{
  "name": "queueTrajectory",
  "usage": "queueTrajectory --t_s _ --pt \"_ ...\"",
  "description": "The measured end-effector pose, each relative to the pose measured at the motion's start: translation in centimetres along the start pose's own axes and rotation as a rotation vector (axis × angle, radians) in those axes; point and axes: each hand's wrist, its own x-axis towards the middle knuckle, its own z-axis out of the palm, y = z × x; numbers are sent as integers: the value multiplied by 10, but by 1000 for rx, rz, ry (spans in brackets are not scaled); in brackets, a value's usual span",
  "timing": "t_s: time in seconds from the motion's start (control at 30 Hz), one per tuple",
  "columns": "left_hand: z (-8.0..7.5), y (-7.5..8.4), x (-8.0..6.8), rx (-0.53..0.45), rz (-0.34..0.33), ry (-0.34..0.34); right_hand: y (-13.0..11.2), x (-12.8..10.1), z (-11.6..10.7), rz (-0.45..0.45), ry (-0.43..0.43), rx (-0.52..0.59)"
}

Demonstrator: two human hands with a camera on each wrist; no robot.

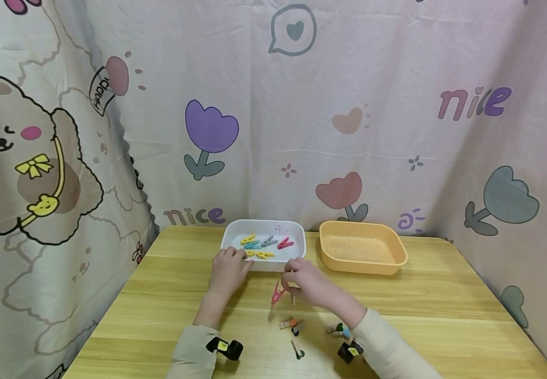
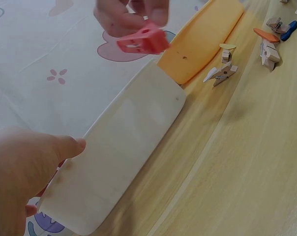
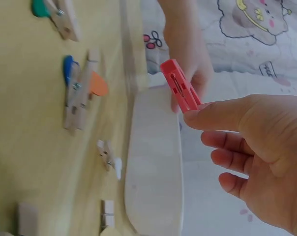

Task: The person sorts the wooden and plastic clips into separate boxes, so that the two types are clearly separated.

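Note:
My left hand [image 1: 228, 271] holds the white plastic tray [image 1: 273, 266] at its front left corner. In the left wrist view the thumb lies over the rim, and the other fingers are mostly hidden. Inside the tray lie several plastic clothespins: yellow ones [image 1: 264, 255], a teal one [image 1: 252, 245], a grey one [image 1: 269, 241] and a pink-red one [image 1: 285, 243]. Just in front of the tray, my right hand [image 1: 309, 281] pinches a red plastic clothespin [image 3: 178, 84] between thumb and finger, above the table. Its remaining fingers are loosely curled in the right wrist view.
To the tray's right stands an orange-yellow plastic basin [image 1: 363, 266]. Several small wooden clothespins with coloured shapes, one with an orange piece [image 2: 269, 51] and one with a white piece [image 2: 221, 73], lie on the wooden table [image 1: 160, 305] in front. A printed curtain [image 1: 273, 105] hangs behind.

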Motion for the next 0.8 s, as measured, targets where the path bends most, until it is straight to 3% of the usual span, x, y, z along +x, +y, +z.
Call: queueTrajectory --t_s 0.37,0.63,0.8 --pt "2 0 -1 9 7 15 16 13 -7 50 55 -16" --pt "3 0 -1 8 9 21 29 27 -8 116 43 -15" --pt "3 0 0 8 7 22 37 39 -5 104 79 -14"
